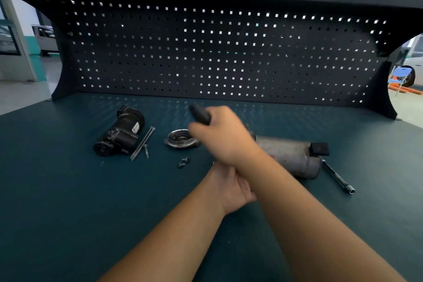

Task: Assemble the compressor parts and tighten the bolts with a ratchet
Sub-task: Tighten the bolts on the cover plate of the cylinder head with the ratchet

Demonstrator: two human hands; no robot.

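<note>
Here, my right hand (pixel 220 138) is wrapped around a dark ratchet handle (pixel 201 115), which is blurred, above the tabletop (pixel 68 190). My left hand (pixel 231 190) sits under my right wrist, and I cannot tell whether it grips anything. Just right of my right hand lies a grey cylinder (pixel 290 155) with a black block (pixel 320 149) at its far end and a slim extension bar (pixel 336 176) beyond. Left of my right hand are a round metal flange (pixel 179 141), the long bolts (pixel 143 143) and the black compressor body (pixel 120 135). Two small bolts (pixel 183 162) lie left of my hands.
</note>
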